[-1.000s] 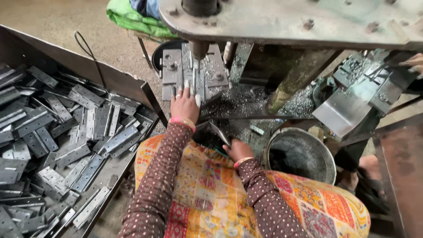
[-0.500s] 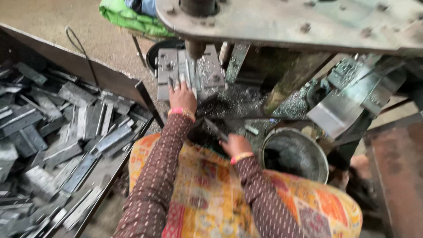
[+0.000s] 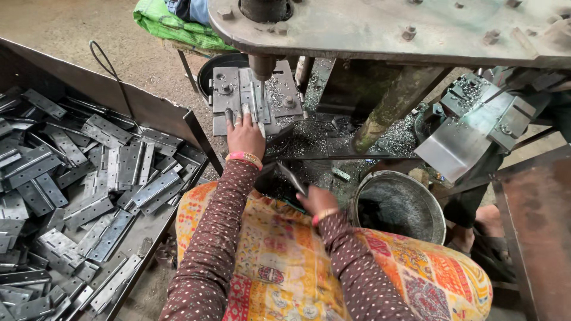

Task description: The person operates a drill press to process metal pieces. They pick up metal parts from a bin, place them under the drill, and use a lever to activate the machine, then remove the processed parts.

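A heavy drill press (image 3: 380, 30) spans the top of the view, its grey plate studded with bolts and its spindle (image 3: 262, 65) coming down onto a steel jig (image 3: 279, 98) bolted to the bench below. To the left, a large dark metal bin (image 3: 148, 113) holds a deep heap of flat steel hinges (image 3: 77, 184), lying every way up. Across the lap lies a patterned orange and yellow cloth (image 3: 279, 255). To the right of it stands a round metal bucket (image 3: 401, 205) with dark contents, and beyond that a bent steel plate (image 3: 455, 148) dusted with swarf. Metal shavings (image 3: 309, 128) cover the bench around the jig.

The left hand (image 3: 245, 134) reaches forward onto the jig, palm down, fingers spread flat and pressing on the hinge (image 3: 254, 104) that sits upright in the jig's central slot, directly beneath the spindle tip. The hinge lies under and just ahead of the fingertips (image 3: 244, 112); the hand steadies it rather than wrapping around it. A pink bangle (image 3: 244, 157) rings that wrist.

The right hand (image 3: 318, 201) rests low, close to the lap and beside the bucket's rim, closed around one end of a second hinge (image 3: 292, 178), a dark narrow strip that juts up and to the left from the fist toward the jig without touching it.
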